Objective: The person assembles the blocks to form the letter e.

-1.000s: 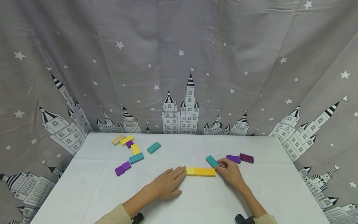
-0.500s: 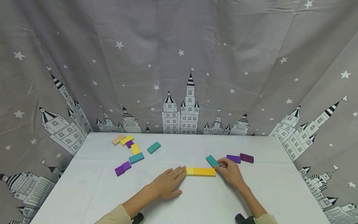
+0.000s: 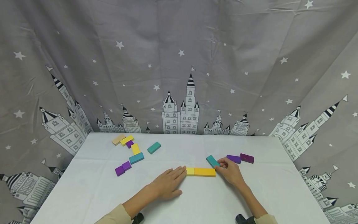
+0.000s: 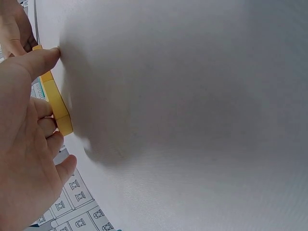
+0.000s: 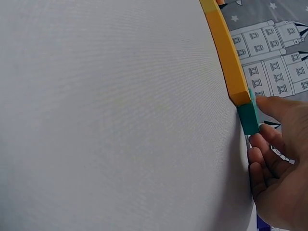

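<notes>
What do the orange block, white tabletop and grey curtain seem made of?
Orange block: perhaps painted wood, possibly plastic; smooth, opaque, crisp-edged.
Tabletop: apparently matte cloth on top, from faint creases and fine texture.
Curtain: likely thin fabric, fairly matte; it hangs in soft folds and wrinkles.

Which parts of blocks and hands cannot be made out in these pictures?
Head view: pale yellow block, left end covered by left hand.
Head view: held teal block, near end partly covered by right hand.
Left wrist view: right hand, partly cut off by left edge.
Right wrist view: purple block, mostly hidden by right hand.
</notes>
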The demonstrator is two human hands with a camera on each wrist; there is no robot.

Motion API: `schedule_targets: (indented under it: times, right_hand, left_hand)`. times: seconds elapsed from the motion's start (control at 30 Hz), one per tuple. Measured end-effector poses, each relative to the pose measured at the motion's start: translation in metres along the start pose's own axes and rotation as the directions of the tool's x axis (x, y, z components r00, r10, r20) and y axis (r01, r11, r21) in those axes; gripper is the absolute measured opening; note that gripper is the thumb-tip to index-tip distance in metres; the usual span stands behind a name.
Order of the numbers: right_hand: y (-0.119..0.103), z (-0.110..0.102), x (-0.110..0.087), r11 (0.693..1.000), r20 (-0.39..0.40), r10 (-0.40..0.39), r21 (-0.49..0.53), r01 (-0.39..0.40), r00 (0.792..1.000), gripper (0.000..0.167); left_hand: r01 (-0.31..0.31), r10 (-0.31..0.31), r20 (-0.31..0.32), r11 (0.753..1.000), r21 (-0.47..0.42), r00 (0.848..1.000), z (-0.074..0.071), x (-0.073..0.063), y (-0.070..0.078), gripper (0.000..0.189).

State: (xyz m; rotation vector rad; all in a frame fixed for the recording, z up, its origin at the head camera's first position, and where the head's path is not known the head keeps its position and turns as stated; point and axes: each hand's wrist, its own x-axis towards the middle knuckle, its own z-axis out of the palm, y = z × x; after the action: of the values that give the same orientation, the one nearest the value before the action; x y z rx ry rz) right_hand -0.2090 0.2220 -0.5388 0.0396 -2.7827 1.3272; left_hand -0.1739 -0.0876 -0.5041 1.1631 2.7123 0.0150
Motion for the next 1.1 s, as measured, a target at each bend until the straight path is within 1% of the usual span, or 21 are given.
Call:
schedule_targets:
  times: [0.07,0.23,0.43,0.67,0.83,0.93,1.1]
  right_hand:
    - [0.001,-0.001,-0.001,1.000,-0.014,-0.006,0.010,0.007,1.000,0.025]
    - [0.006,-0.010,-0.003,0.998,-0.075,-0.053,0.040,0.056,0.996,0.022]
    - [0.021,-0.028,-0.005,0.998,-0.140,-0.070,-0.003,0.070,0.988,0.024]
    - [0.037,-0.052,-0.009,0.991,-0.183,-0.133,-0.041,0.127,0.974,0.029]
    - [0.044,-0.060,-0.008,0.983,-0.165,-0.168,-0.098,0.153,0.972,0.036]
    - [0.046,-0.061,-0.007,0.979,-0.135,-0.179,-0.126,0.162,0.974,0.039]
    - [0.048,-0.061,-0.004,0.974,-0.110,-0.190,-0.145,0.173,0.976,0.040]
  left_hand:
    - [-0.001,0.001,0.000,1.000,0.001,1.000,0.000,0.000,0.000,0.073]
    - [-0.002,0.002,-0.002,1.000,0.008,1.000,0.001,0.000,0.000,0.073]
    - [0.001,-0.001,-0.001,1.000,0.003,1.000,0.001,0.001,0.000,0.073]
    - [-0.003,0.003,-0.001,1.000,-0.003,1.000,0.001,0.002,0.000,0.073]
    - [0.003,-0.003,0.003,1.000,0.014,1.000,0.003,0.002,0.000,0.074]
    - [0.000,0.000,0.002,1.000,0.026,1.000,0.004,0.001,0.000,0.074]
    - [-0.007,0.007,-0.003,1.000,0.026,1.000,0.004,0.001,-0.001,0.074]
